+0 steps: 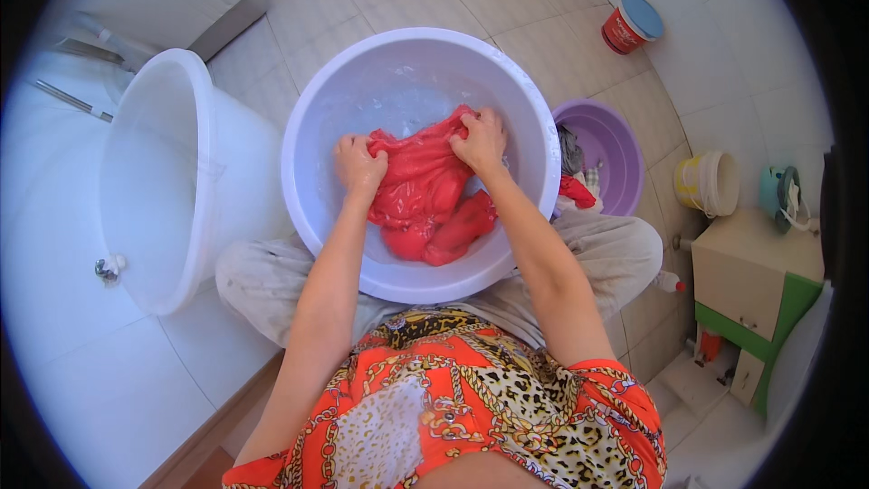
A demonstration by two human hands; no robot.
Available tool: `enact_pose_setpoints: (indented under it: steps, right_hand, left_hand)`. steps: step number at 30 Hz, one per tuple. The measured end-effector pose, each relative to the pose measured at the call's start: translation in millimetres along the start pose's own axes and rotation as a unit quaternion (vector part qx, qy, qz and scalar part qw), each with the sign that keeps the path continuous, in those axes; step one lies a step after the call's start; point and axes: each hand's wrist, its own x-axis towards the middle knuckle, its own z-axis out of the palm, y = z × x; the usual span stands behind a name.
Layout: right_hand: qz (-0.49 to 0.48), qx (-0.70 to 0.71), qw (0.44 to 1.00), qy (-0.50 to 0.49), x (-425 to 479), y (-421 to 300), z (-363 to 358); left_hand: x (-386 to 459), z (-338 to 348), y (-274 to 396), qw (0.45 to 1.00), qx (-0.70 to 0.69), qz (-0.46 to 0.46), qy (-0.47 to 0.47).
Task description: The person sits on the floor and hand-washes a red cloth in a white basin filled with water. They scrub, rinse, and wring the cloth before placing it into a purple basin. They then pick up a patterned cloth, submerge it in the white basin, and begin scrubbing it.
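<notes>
A wet red garment (424, 183) lies bunched in a large pale lavender plastic basin (326, 272) holding some water, between my knees. My left hand (362, 164) grips the garment's upper left edge, thumb and fingers closed on the cloth. With my right hand (482, 139) I hold its upper right edge near the middle of the basin. The cloth is stretched between the two hands, and its lower part lies in folds towards me. Some fingertips are hidden by the cloth and by the hands themselves.
An empty-looking white tub (204, 183) stands tilted at the left. At the right are a purple basin (628, 156) with several cloths, a lidded red bucket (623, 30), a white and yellow bucket (699, 183), a small cabinet (736, 272) and a bottle (669, 282).
</notes>
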Motion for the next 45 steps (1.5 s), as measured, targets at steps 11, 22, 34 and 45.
enact_pose_setpoints:
  steps: [11, 22, 34, 45]
  right_hand:
    - [-0.042, 0.084, 0.976, 0.194, 16.7, -21.4, -64.0]
    - [-0.196, 0.111, 0.92, 0.322, 10.9, -53.8, -114.9]
    - [-0.114, 0.054, 0.986, 0.113, 10.5, -35.1, -69.2]
    - [-0.074, -0.131, 0.951, -0.27, 5.0, -16.4, -54.7]
  left_hand:
    - [-16.7, -75.1, 45.9, 0.945, 0.019, 0.256, -0.201]
    - [-11.7, -118.6, 59.5, 0.981, -0.009, 0.165, 0.105]
    - [29.5, -29.4, 15.3, 0.99, -0.095, 0.106, -0.011]
    - [-35.2, 4.7, 45.8, 0.977, -0.118, -0.099, 0.146]
